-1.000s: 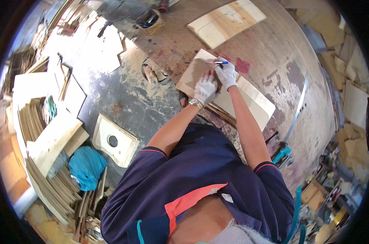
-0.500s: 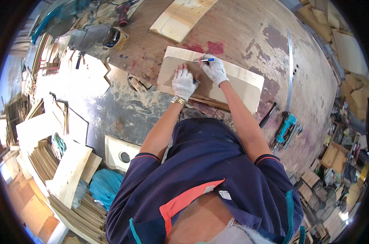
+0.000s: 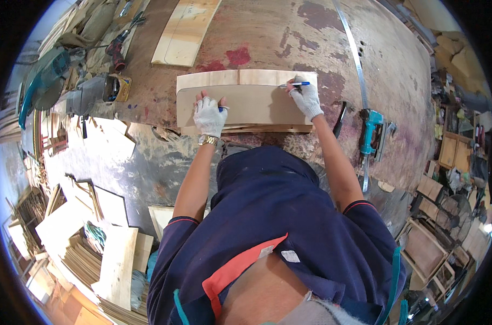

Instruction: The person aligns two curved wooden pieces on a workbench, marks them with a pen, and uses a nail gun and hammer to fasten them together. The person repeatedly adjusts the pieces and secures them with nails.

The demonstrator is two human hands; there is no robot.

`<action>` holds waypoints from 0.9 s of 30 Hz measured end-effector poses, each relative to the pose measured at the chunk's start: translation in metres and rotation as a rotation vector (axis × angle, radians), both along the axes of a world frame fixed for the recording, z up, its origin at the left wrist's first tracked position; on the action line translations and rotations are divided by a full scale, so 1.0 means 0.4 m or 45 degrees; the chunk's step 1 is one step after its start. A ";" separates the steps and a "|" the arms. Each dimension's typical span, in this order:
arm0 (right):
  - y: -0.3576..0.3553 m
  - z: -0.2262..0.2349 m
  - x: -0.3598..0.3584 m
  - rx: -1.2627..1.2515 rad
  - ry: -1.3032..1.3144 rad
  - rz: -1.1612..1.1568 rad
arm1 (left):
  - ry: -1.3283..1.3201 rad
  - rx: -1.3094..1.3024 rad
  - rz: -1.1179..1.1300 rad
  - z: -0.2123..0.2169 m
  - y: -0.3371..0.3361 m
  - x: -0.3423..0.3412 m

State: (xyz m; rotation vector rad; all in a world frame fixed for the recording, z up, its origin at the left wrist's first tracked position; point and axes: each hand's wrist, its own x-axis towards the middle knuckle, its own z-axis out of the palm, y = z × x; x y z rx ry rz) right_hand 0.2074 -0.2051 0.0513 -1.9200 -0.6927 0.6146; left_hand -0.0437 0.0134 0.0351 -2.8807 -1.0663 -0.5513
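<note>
A brown flat template [image 3: 246,105] with a rounded corner lies over a pale wooden board [image 3: 262,77], whose far strip shows beyond it. My left hand [image 3: 209,116], in a white glove with bare fingertips, presses flat on the template's left part, fingers outstretched. A small dark blue thing [image 3: 222,109] shows by its thumb, too small to name. In my gloved right hand [image 3: 305,100] is a blue and white pen [image 3: 297,84]. Its tip meets the board beside the template's far edge, near the right end. A dark line runs along that edge.
Right of the board lie a dark-handled tool [image 3: 340,119] and a teal nail gun [image 3: 370,132]. A metal straightedge [image 3: 354,49] stretches beyond them. Another wooden board [image 3: 183,38] is at the far left, near a red-black drill [image 3: 116,53] and a circular saw [image 3: 48,92].
My right hand has moved the pen rightward along the template's far edge. My left hand still presses on the template's left part. The whole view has turned and shifted.
</note>
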 end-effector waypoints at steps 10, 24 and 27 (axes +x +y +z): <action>-0.040 0.005 0.013 -0.061 -0.141 -0.107 | 0.023 -0.081 -0.414 0.105 -0.109 0.146; -0.147 0.072 0.043 -0.128 -0.145 -0.192 | -0.049 -0.276 -1.112 0.017 -0.246 0.284; -0.182 0.061 0.058 -0.149 -0.182 -0.235 | -0.009 -0.311 -1.117 0.019 -0.246 0.283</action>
